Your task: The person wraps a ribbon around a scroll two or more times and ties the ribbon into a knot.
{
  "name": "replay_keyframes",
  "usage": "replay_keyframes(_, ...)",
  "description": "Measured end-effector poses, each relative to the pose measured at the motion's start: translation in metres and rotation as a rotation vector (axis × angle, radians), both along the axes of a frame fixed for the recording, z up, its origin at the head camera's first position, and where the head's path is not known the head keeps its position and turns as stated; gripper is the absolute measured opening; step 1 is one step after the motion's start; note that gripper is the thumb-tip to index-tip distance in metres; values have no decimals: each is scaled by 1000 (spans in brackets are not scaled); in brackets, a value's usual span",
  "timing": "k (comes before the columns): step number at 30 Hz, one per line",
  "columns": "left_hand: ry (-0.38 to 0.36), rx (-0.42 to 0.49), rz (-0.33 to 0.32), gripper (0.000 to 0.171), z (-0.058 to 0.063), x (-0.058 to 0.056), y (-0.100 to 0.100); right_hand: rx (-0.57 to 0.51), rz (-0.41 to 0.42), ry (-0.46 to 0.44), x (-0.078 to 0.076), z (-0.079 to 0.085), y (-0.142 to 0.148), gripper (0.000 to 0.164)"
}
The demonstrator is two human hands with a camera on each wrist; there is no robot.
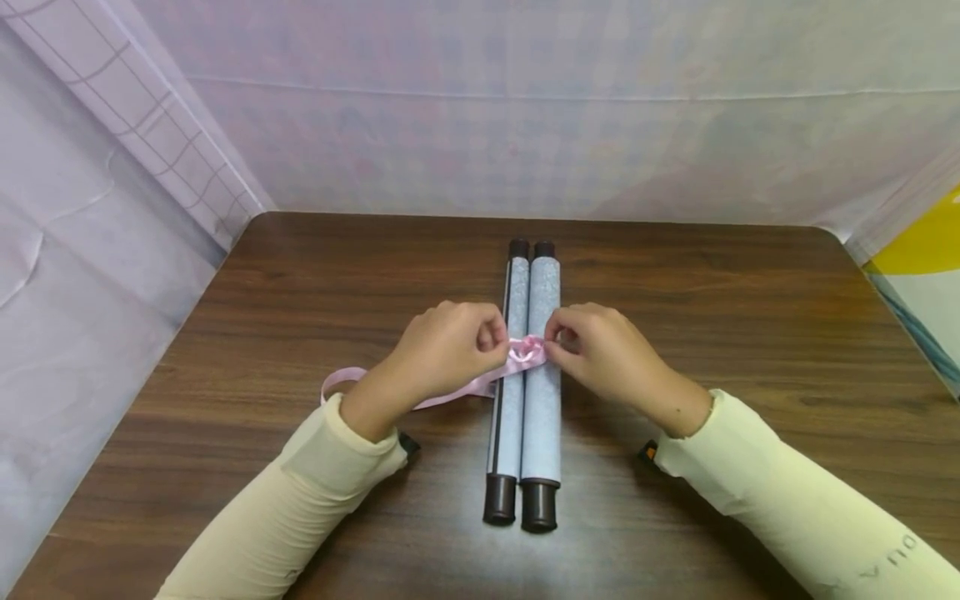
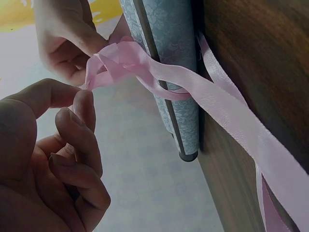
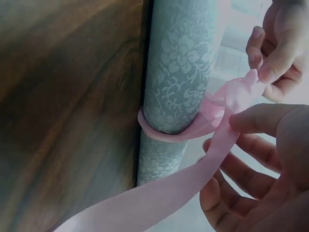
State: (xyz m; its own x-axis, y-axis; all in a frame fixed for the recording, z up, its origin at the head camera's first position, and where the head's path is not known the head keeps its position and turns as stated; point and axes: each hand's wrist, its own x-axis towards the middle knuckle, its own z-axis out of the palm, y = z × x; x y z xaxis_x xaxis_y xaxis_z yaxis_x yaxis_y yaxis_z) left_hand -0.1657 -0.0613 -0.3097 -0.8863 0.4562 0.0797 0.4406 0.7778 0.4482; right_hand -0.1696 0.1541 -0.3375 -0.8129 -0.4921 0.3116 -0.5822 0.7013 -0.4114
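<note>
A scroll rolled in from both ends lies lengthwise on the table, its two light blue floral rolls side by side with dark brown end knobs. Pink satin ribbon wraps around its middle and bunches into a loop on top. Thumb and fingertips of my left hand pinch this loop from the left. From the right, my right hand pinches the ribbon beside the knot, thumb on the band in the right wrist view. Loose ribbon trails down past the left roll in the left wrist view.
The dark wood-grain table extends around the scroll. A pale checked curtain hangs behind the far edge, with a white sheet at left. A yellow patterned cloth shows at the right edge. A ribbon curl lies beside the left wrist.
</note>
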Motion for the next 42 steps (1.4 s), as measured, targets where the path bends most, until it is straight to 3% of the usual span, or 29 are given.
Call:
replay_keyframes(13, 2, 5, -3, 4, 0, 0, -1, 60, 16, -81, -9, -2, -7, 7)
replay_keyframes(23, 0, -1, -2, 3, -1, -1, -1, 10, 8, -38, -9, -2, -4, 7)
replay_keyframes(29, -11, -2, -7, 4, -1, -1, -1, 3, -11, -59, -7, 0, -2, 21)
replay_keyframes(35, -21, -3, -10, 3, -1, -1, -2, 72, -4, -104, -7, -1, -3, 33)
replay_keyframes(42, -17, -8, -10, 4, -2, 0, -2, 120, -23, -126, -7, -2, -5, 19)
